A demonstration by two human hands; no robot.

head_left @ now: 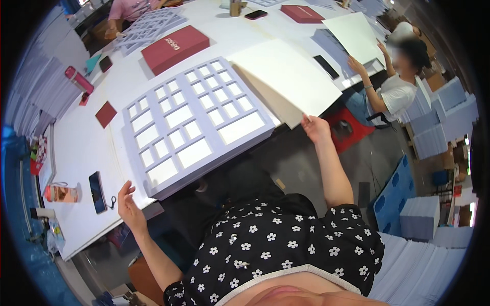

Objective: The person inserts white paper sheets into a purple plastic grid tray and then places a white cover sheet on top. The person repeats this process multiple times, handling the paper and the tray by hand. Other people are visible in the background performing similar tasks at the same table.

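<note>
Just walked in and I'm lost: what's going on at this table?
A person in a flowered top sits at a white table. Their right hand grips the near corner of a white sheet; their left hand rests open at the table edge, beside a stack of lavender grid-cut boards. Across the table, another person lifts a white sheet of their own.

A long white table (81, 148) carries a stack of pale grid-cut boards (191, 125) at its near edge. Right of it lies a white sheet stack (286, 76); farther off, a red box (174, 48). To the left lie a dark phone (97, 192), a small red card (106, 113) and a pink bottle (78, 80).
</note>
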